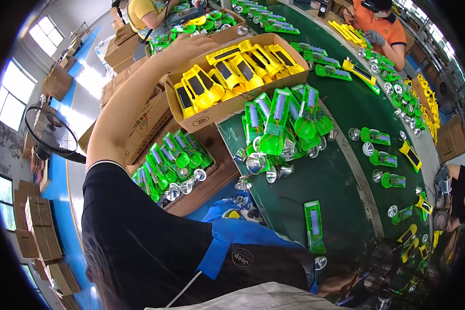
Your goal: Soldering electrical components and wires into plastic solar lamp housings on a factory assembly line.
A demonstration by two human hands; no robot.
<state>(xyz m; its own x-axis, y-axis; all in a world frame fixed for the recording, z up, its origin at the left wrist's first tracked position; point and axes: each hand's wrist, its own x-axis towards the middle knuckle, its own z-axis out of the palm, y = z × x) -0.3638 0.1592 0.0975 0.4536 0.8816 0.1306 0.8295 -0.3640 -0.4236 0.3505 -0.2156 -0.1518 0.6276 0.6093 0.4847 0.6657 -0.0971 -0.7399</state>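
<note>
My left hand [190,47] reaches far forward and lies over the back left corner of an open cardboard box [212,116], fingers curled on its rim. The box is filled with several yellow torch housings [232,67] with dark panels. It rests tilted at the left edge of the green belt [346,108]. Just in front of it lies a heap of green torch housings [279,119] with silver reflector cups [256,163] around them. My right hand is not in view.
A second box of green housings and reflectors [170,163] sits near my left. One green housing [313,225] lies close on the belt. A person in orange [382,26] and one in yellow [139,10] work beyond. A fan [49,132] and stacked cartons [36,227] stand left.
</note>
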